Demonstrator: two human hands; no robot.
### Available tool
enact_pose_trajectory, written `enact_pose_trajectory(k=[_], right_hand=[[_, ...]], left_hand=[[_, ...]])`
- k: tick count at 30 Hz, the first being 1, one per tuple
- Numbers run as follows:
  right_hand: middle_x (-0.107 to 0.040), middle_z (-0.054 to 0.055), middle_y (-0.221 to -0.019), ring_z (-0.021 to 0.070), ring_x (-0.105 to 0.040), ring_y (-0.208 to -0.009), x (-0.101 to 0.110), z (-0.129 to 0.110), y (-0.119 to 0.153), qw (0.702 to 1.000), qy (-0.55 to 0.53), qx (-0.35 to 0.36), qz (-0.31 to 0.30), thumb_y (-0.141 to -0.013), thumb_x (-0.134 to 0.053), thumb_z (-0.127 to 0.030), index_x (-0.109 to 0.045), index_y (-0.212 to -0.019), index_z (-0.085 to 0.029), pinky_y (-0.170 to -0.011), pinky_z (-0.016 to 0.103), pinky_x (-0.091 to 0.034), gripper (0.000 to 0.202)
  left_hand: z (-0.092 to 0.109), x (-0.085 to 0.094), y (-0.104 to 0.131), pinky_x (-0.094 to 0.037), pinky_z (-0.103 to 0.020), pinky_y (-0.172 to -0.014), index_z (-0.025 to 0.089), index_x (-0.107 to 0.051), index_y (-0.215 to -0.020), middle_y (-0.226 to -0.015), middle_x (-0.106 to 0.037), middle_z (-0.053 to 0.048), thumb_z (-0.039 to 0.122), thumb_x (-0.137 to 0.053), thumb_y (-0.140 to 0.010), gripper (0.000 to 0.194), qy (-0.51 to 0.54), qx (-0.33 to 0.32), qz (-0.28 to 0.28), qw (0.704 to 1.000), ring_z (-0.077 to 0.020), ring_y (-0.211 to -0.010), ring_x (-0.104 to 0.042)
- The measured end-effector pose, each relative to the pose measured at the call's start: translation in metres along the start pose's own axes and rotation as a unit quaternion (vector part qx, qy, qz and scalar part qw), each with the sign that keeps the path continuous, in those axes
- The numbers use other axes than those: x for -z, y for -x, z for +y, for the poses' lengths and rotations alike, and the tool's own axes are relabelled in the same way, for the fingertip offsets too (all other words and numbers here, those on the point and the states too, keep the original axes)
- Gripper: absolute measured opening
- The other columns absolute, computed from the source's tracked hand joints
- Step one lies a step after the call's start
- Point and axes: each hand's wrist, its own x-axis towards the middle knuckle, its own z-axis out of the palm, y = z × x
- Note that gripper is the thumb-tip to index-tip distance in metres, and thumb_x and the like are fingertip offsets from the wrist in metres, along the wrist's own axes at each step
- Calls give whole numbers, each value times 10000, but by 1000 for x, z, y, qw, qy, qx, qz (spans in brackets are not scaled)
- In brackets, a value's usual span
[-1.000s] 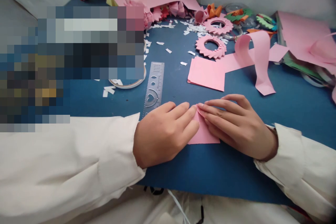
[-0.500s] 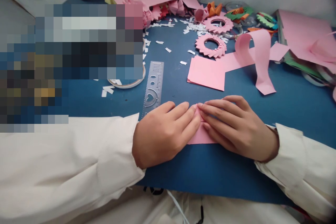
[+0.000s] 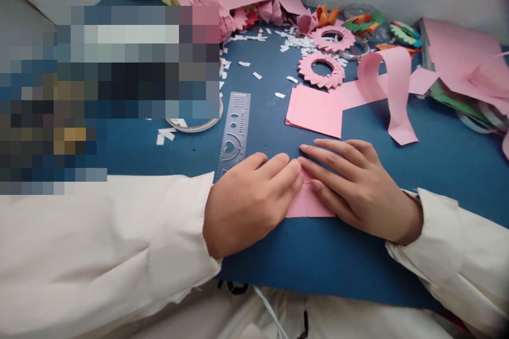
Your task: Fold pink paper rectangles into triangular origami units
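A small piece of folded pink paper (image 3: pixel 311 203) lies flat on the blue table near its front edge, with a crease across it. From the left, my left hand (image 3: pixel 254 202) is closed over the paper, its curled fingers pressing the upper left part. My right hand (image 3: pixel 356 188) rests on the paper's right side with fingers spread, one fingertip close to the left fingers at the top. Both hands cover the paper's upper edges. Beyond them sits a stack of pink paper squares (image 3: pixel 316 110). A clear plastic ruler (image 3: pixel 237 122) lies just past my left hand.
Two pink folded-paper rings (image 3: pixel 305 70) lie behind the stack, near a curled pink paper strip (image 3: pixel 398 92). White paper scraps (image 3: pixel 257 76) are scattered on the table. Pink sheets (image 3: pixel 463 53) stand at the right. A blurred-out area covers the left side, beside a tape roll (image 3: pixel 194 127).
My right fingers have spread apart and lifted back slightly from the paper's top. The left fingers have curled more, and more of the paper's lower part shows.
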Motion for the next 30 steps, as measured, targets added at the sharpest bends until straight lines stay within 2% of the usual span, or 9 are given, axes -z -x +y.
enact_pose_trajectory(k=[7, 9, 12, 15, 21, 24, 27, 30], right_hand=[[-429, 88, -1342, 277, -365, -1255, -1, 1, -1, 999, -16, -32, -36, -908, -384, -263, -481, -1240, -189, -939, 474, -320, 353], [-482, 80, -1298, 265, -396, -1234, 0, 2, -2, 999, -30, -25, -9, -898, -402, -235, -528, -1178, -191, -927, 463, -329, 310], [-621, 35, -1113, 241, -517, -1106, 1, 3, -2, 997, -50, 0, 67, -865, -465, -184, -611, -960, -191, -860, 433, -359, 174], [-680, -1, -932, 226, -585, -966, 4, 3, -2, 990, -62, 18, 123, -826, -526, -154, -597, -777, -176, -786, 414, -379, 89], [-688, -38, -786, 201, -611, -870, 7, 2, -1, 987, -78, 20, 139, -812, -460, -67, -552, -664, -191, -727, 409, -376, 214], [-689, -23, -799, 193, -609, -835, 7, 2, 0, 987, -82, 5, 141, -822, -431, -75, -560, -677, -195, -710, 401, -387, 229], [-686, 24, -874, 204, -600, -862, 6, 4, 0, 987, -82, -12, 134, -843, -411, -106, -611, -807, -182, -725, 402, -409, 217], [-652, 60, -1031, 220, -560, -1005, 3, 6, -1, 993, -92, 6, 75, -861, -415, -140, -608, -1002, -161, -793, 401, -421, 240]], left_hand=[[1, 1, 0, -480, -350, -744, 71, -573, -1067, -1048, -608, -126, 157, -366, -911, 273, -8, 3, -3, 1000, -237, -961, -566], [1, 0, 0, -480, -344, -736, 74, -575, -1068, -1040, -613, -114, 159, -364, -912, 276, -8, 3, -2, 1000, -234, -948, -570], [1, -1, 1, -476, -332, -728, 79, -578, -1064, -1041, -616, -101, 161, -361, -913, 277, -13, 3, 6, 1000, -227, -933, -571], [0, -1, 1, -468, -326, -743, 80, -571, -1070, -1065, -610, -106, 164, -363, -915, 273, -20, 1, 10, 1000, -219, -944, -564], [1, -1, 1, -494, -345, -726, 75, -576, -1069, -1093, -605, -126, 166, -380, -911, 268, -11, -1, 7, 1000, -237, -946, -580], [0, -1, 1, -508, -355, -719, 71, -585, -1060, -1090, -608, -133, 165, -392, -908, 263, -7, -4, 15, 1000, -245, -948, -587], [0, -1, 2, -519, -357, -705, 61, -592, -1048, -1057, -621, -138, 164, -380, -913, 272, -3, -16, 25, 1000, -248, -948, -593], [-1, -1, 4, -527, -351, -686, 43, -580, -1073, -1035, -631, -158, 160, -363, -920, 290, -10, -36, 33, 999, -249, -956, -597]])
